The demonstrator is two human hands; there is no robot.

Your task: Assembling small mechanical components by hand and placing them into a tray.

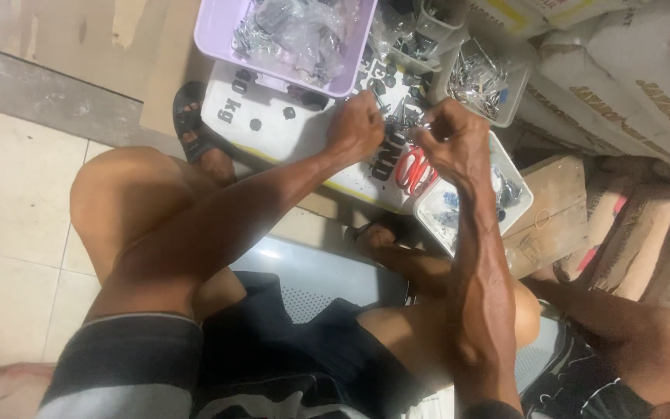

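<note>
My left hand (357,124) and my right hand (453,138) are close together above a white printed sack (288,124) on the floor. Both hands have their fingers closed around a small shiny metal part (406,118) held between them. Its exact shape is too small to tell. Red-handled scissors (412,171) lie on the sack just below my right hand. My knees and sandalled feet frame the sack.
A lilac plastic tray (222,35) of bagged metal parts sits at the top. White trays (515,203) with small parts lie right of my hands. Stacked sacks (630,70) fill the right side. Another person's leg (630,326) is at lower right.
</note>
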